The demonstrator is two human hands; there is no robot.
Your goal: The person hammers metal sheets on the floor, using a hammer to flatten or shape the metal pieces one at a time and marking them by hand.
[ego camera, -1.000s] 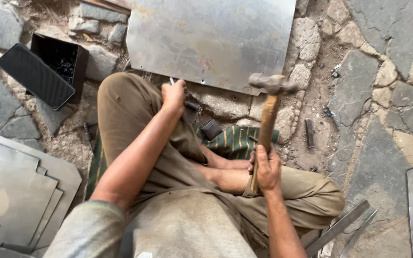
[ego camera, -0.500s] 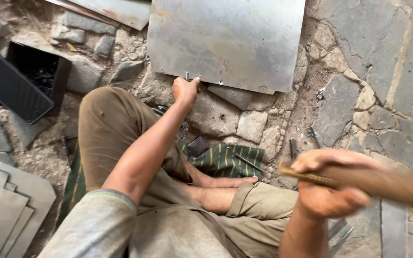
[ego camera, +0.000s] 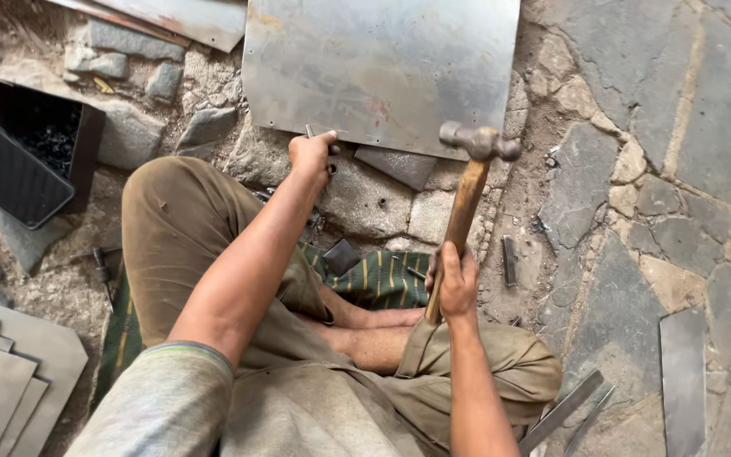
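Grey sheet-metal offcuts (ego camera: 2, 381) are stacked at the far left, and an open black box (ego camera: 31, 161) is set among the stones above them. Further right, the left hand (ego camera: 313, 154) is closed around a small metal punch (ego camera: 309, 131), whose tip is held at the lower edge of the large metal sheet (ego camera: 382, 68) lying flat on the stone floor (ego camera: 636, 169); the fingers are clamped directly below the punch head. To the right of it, the right hand (ego camera: 457, 283) is wrapped tightly around the lower end of a wooden handle, and the hammer (ego camera: 477, 144) is held upright with its steel head over the sheet's edge, near the punch but apart from it. A striped cloth (ego camera: 382, 275) is spread beneath the crossed legs.

Risk is judged as follows: 1 off-centre blow could land on the left knuckles, because they lie so close to the punch head; a tilted punch could skid along the sheet; the unclamped sheet could shift on the uneven stones.
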